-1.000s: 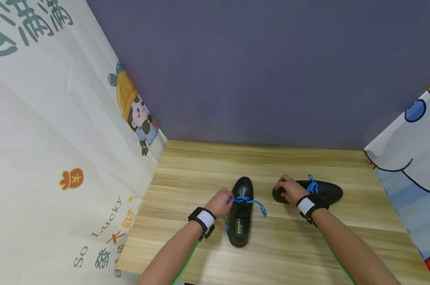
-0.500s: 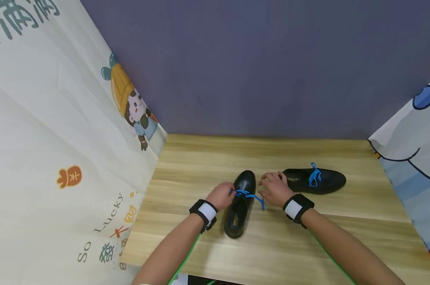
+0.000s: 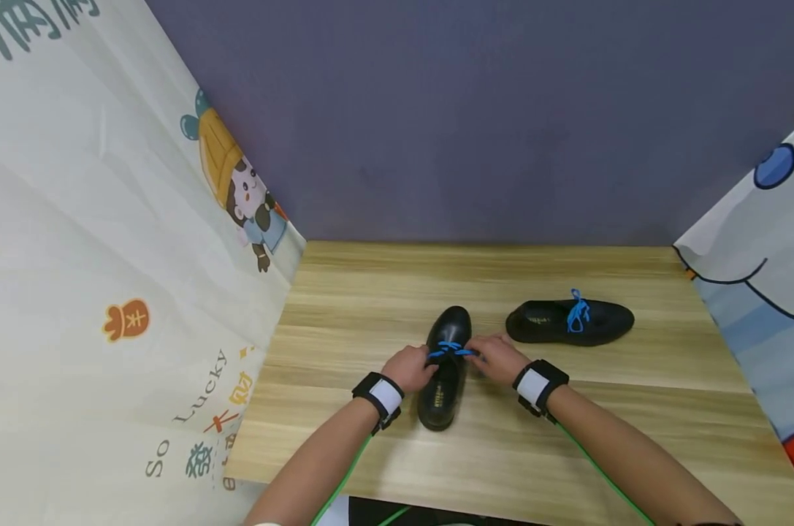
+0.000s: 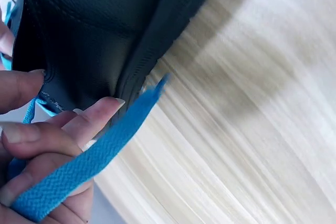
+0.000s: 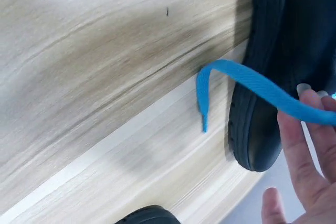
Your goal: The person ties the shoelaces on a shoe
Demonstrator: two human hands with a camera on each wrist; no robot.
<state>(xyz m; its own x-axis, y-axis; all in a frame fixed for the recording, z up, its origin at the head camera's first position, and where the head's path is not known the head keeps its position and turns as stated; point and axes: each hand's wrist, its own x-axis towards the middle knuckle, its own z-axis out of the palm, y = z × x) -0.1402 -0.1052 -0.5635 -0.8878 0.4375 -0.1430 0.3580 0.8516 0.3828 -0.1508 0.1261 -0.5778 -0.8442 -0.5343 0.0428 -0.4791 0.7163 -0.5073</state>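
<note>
A black lace-up shoe (image 3: 453, 324) stands on the wooden table, toe pointing away, with blue shoelaces (image 3: 446, 346) across its front. On its left side my left hand (image 3: 410, 367) grips one lace end; in the left wrist view the flat blue shoelace (image 4: 100, 153) runs through the curled fingers, its frayed tip sticking out. To the right of the shoe, my right hand (image 3: 497, 359) holds the other end. The right wrist view shows that shoelace (image 5: 252, 81) crossing the fingers, its tip hanging free; the thumb is largely hidden there.
A second black shoe (image 3: 608, 324) lies to the right, toe pointing right, its blue lace tied in a bow (image 3: 577, 313). The wooden table (image 3: 370, 277) meets a dark wall behind, with printed curtains (image 3: 140, 241) at both sides. Green cords run along both forearms.
My right hand has left the second shoe's heel, moved left and taken hold of the right lace end. My left hand stays at the left lace. The camera view has shifted slightly.
</note>
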